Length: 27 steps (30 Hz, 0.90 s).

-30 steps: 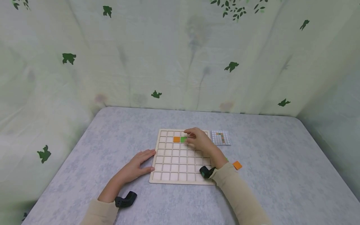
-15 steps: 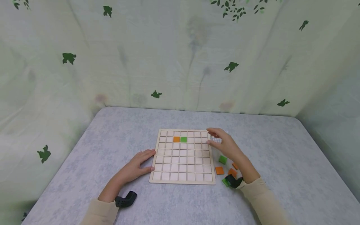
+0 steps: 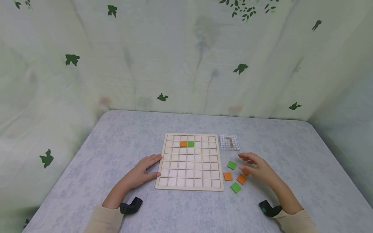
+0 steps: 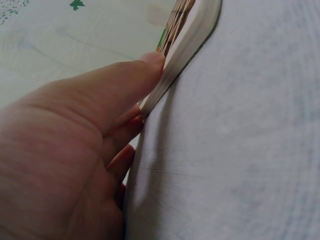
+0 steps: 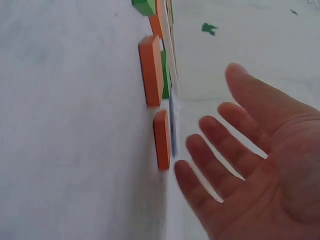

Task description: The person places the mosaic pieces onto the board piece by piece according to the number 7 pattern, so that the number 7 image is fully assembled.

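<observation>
A pale wooden grid board (image 3: 189,165) lies flat on the table. One orange tile (image 3: 183,144) and one green tile (image 3: 190,144) sit side by side in its second row from the far edge. My left hand (image 3: 143,171) rests at the board's left edge, fingers extended, thumb against the rim in the left wrist view. Over the loose tiles to the right hovers my right hand (image 3: 260,169), its fingers apart and holding nothing. Beneath it an orange tile (image 3: 246,172) is partly hidden. Near it lie a green tile (image 3: 231,165) and another orange tile (image 3: 241,179).
A small pattern card (image 3: 229,142) with a coloured figure on a grid lies beside the board's far right corner. One more orange tile (image 3: 228,176) and a green tile (image 3: 235,187) lie along the right side. A printed curtain (image 3: 186,64) hangs behind the table.
My right hand has moved away from the green tile on the board, back and to the right, over the loose tiles. The left hand stays at the board's edge.
</observation>
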Available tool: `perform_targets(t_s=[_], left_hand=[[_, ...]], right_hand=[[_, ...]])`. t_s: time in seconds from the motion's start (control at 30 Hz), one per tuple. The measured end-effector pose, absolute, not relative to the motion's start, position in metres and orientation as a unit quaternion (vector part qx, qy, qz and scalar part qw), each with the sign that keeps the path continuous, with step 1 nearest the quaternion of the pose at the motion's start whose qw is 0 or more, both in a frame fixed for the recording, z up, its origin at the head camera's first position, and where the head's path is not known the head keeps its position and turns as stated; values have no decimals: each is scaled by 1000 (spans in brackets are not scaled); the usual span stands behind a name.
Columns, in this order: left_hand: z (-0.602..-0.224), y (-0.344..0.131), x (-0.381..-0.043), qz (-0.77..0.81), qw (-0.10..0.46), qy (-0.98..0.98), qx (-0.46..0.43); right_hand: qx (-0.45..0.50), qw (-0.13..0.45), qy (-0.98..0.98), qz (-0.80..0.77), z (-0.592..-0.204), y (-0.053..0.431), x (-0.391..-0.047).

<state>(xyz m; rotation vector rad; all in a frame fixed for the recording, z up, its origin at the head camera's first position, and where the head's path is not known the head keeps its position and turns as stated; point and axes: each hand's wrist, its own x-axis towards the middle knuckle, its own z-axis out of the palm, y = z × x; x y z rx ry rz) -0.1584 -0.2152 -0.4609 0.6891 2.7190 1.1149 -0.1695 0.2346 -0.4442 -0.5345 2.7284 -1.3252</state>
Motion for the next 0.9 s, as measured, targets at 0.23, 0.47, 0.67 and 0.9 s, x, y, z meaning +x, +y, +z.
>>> perform_targets(t_s=[0.23, 0.47, 0.67, 0.9], left_hand=[[-461, -214, -161, 367, 61, 898, 235], [-463, -214, -162, 366, 53, 898, 239], [-462, -214, -161, 370, 56, 898, 233], [-462, -215, -159, 370, 65, 900, 222]], right_hand=[[-156, 99, 900, -394, -449, 260, -162], [-179, 106, 914, -348, -446, 263, -162], [-154, 106, 923, -336, -444, 258, -164], [-146, 80, 921, -352, -440, 250, -169]])
